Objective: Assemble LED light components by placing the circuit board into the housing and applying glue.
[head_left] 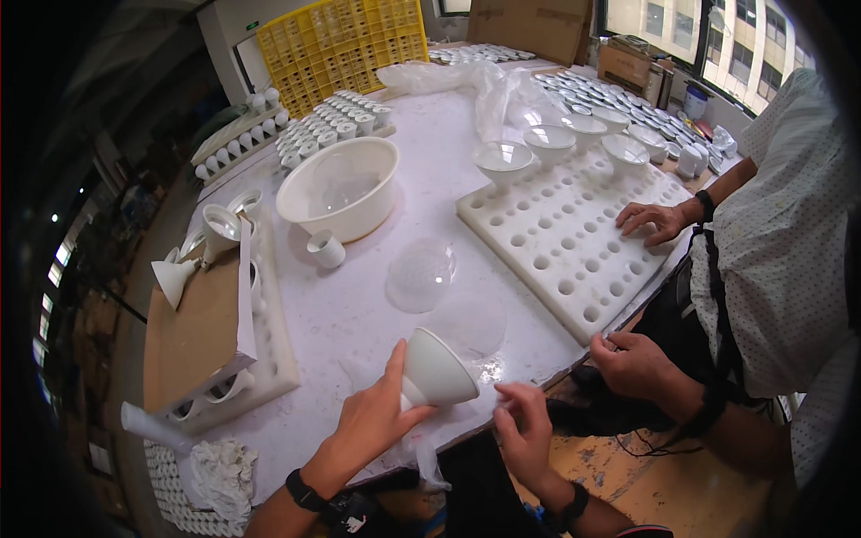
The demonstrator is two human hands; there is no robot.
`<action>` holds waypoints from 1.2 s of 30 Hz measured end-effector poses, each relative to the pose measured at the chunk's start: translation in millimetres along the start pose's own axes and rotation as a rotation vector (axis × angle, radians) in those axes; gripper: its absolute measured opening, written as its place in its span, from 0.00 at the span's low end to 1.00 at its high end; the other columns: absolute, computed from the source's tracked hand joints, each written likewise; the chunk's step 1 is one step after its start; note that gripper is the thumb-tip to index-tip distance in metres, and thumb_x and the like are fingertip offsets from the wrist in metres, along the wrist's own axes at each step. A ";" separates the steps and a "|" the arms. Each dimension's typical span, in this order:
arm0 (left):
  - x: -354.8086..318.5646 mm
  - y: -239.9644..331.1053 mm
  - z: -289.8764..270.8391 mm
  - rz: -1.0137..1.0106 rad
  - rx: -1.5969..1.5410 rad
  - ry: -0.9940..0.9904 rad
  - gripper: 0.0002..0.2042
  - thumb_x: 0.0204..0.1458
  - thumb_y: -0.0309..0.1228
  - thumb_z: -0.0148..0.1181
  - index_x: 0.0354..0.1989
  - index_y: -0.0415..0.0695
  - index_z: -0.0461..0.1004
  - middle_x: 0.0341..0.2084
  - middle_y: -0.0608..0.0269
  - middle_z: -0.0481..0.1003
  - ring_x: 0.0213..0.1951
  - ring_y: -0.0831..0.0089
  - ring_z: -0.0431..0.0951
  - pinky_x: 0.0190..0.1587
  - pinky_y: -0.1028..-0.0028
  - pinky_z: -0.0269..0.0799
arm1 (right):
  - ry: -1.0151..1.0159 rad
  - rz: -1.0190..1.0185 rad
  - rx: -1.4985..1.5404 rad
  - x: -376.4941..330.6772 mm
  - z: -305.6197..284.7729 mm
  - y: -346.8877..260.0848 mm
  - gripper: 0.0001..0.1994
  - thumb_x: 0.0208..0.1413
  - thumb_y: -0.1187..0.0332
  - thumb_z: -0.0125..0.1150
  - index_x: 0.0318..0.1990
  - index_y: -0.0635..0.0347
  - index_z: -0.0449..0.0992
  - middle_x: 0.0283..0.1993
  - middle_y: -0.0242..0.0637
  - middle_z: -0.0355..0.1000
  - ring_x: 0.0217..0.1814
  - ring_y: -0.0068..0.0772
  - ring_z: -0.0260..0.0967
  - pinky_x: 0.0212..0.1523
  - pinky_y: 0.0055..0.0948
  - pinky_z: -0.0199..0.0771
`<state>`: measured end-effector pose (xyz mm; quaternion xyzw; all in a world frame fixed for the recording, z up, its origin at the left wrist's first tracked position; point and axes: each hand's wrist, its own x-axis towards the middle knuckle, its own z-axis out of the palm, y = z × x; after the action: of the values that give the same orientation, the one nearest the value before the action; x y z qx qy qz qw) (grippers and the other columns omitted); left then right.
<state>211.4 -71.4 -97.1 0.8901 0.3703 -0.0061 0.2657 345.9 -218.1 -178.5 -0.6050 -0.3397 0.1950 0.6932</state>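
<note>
My left hand (372,408) is closed round a white cone-shaped lamp housing (438,372), tilted with its wide rim toward the lower right. Just right of that rim, my right hand (527,435) hovers near the table edge; its fingers are bent, thumb and forefinger apart, and I see nothing between them. Beyond the housing, a clear dome-shaped cover (420,276) lies on the table. Nearer to me is a flatter, translucent round cover (468,323), partly behind the housing. A piece of clear plastic film (428,462) hangs over the edge below my left hand.
At right, a co-worker's hand (653,221) rests on a white holed foam tray (538,229) holding several lamp cones; their other hand (639,366) is nearby. A white basin (314,211) and small white cup (326,249) stand beyond. Cardboard (193,332) lies left, near a crumpled cloth (222,475).
</note>
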 end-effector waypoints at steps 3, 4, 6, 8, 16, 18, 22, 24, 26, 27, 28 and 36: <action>-16.7 -1.8 -5.4 0.038 -0.233 0.194 0.44 0.41 0.36 0.67 0.63 0.39 0.45 0.41 0.44 0.73 0.41 0.51 0.76 0.41 0.63 0.72 | -0.094 -0.350 -0.493 46.3 0.3 -6.1 0.23 0.48 0.73 0.58 0.55 0.54 0.66 0.55 0.45 0.63 0.60 0.44 0.57 0.59 0.37 0.53; -22.7 -6.5 -4.8 0.034 -0.234 0.194 0.44 0.41 0.36 0.67 0.63 0.39 0.45 0.41 0.44 0.73 0.41 0.51 0.76 0.41 0.63 0.72 | -0.098 -0.349 -0.492 58.5 5.0 -4.3 0.23 0.48 0.73 0.58 0.55 0.54 0.66 0.55 0.45 0.63 0.60 0.44 0.57 0.59 0.37 0.53; -34.5 -13.2 -3.8 0.024 -0.496 0.397 0.40 0.37 0.29 0.69 0.60 0.39 0.53 0.40 0.50 0.74 0.42 0.62 0.76 0.44 0.68 0.71 | -0.291 -0.514 -0.872 76.7 10.8 -0.4 0.23 0.50 0.65 0.57 0.56 0.53 0.65 0.60 0.40 0.60 0.64 0.40 0.53 0.62 0.43 0.45; -50.5 -18.6 -4.1 -0.005 -0.620 0.446 0.37 0.35 0.26 0.70 0.57 0.38 0.57 0.41 0.52 0.74 0.42 0.66 0.76 0.44 0.69 0.71 | -0.384 -0.443 -1.001 82.3 4.4 26.5 0.24 0.51 0.61 0.56 0.56 0.53 0.65 0.61 0.38 0.60 0.65 0.38 0.52 0.63 0.45 0.43; -151.4 -77.9 11.2 -0.224 -1.104 0.677 0.21 0.33 0.21 0.70 0.40 0.34 0.71 0.33 0.57 0.76 0.38 0.71 0.76 0.43 0.72 0.72 | -0.386 -0.327 -1.238 82.1 -3.6 17.1 0.21 0.50 0.59 0.56 0.51 0.55 0.69 0.57 0.42 0.63 0.63 0.37 0.55 0.62 0.50 0.43; -167.7 -82.5 13.9 -0.366 -1.224 0.544 0.25 0.33 0.22 0.71 0.43 0.34 0.70 0.37 0.57 0.75 0.40 0.71 0.76 0.44 0.71 0.72 | -0.227 -0.544 -1.237 80.8 2.3 14.0 0.22 0.49 0.59 0.59 0.50 0.57 0.70 0.51 0.47 0.67 0.57 0.40 0.62 0.57 0.46 0.53; -183.4 -88.9 31.7 -0.129 -1.121 0.531 0.31 0.33 0.24 0.73 0.49 0.35 0.66 0.41 0.57 0.74 0.43 0.70 0.75 0.47 0.70 0.72 | -0.461 -0.365 -0.816 64.6 57.7 -19.3 0.22 0.52 0.56 0.59 0.51 0.59 0.70 0.48 0.44 0.68 0.44 0.41 0.70 0.42 0.33 0.70; -185.3 -84.2 37.5 -0.112 -1.178 0.537 0.30 0.33 0.24 0.72 0.48 0.35 0.67 0.41 0.57 0.74 0.43 0.70 0.75 0.47 0.70 0.71 | -0.614 -0.200 -0.948 67.9 96.1 -26.0 0.30 0.47 0.46 0.60 0.49 0.62 0.70 0.45 0.45 0.70 0.43 0.41 0.71 0.42 0.35 0.71; -189.7 -89.7 42.6 -0.096 -1.193 0.519 0.27 0.35 0.24 0.71 0.47 0.36 0.68 0.40 0.58 0.75 0.44 0.71 0.75 0.49 0.70 0.69 | -0.702 -0.103 -1.033 73.3 132.9 -27.8 0.34 0.43 0.42 0.61 0.48 0.64 0.70 0.44 0.46 0.70 0.43 0.41 0.71 0.42 0.35 0.71; -194.0 -91.7 46.9 -0.084 -1.197 0.519 0.27 0.35 0.24 0.71 0.47 0.36 0.68 0.40 0.58 0.75 0.44 0.71 0.75 0.49 0.70 0.69 | -0.798 -0.071 -1.148 75.0 143.8 -27.6 0.36 0.40 0.40 0.62 0.47 0.64 0.70 0.43 0.46 0.71 0.44 0.42 0.71 0.42 0.36 0.72; -198.9 -94.1 51.6 -0.072 -1.190 0.523 0.26 0.35 0.24 0.71 0.46 0.37 0.69 0.40 0.59 0.75 0.44 0.71 0.75 0.49 0.70 0.69 | -0.893 -0.039 -1.263 75.3 151.9 -27.9 0.38 0.36 0.38 0.63 0.46 0.64 0.70 0.42 0.47 0.71 0.44 0.43 0.71 0.41 0.38 0.72; -218.2 -100.4 73.5 0.029 -1.405 0.532 0.28 0.40 0.26 0.69 0.51 0.38 0.64 0.42 0.61 0.73 0.44 0.73 0.72 0.47 0.72 0.69 | -0.812 0.159 -0.827 68.1 146.4 27.8 0.30 0.37 0.60 0.64 0.50 0.68 0.68 0.46 0.55 0.71 0.49 0.47 0.70 0.46 0.37 0.71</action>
<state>0.2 -190.9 -161.9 0.4873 0.3267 0.4504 0.6730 293.5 -62.9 -184.1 -0.7258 -0.5795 0.3141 0.1968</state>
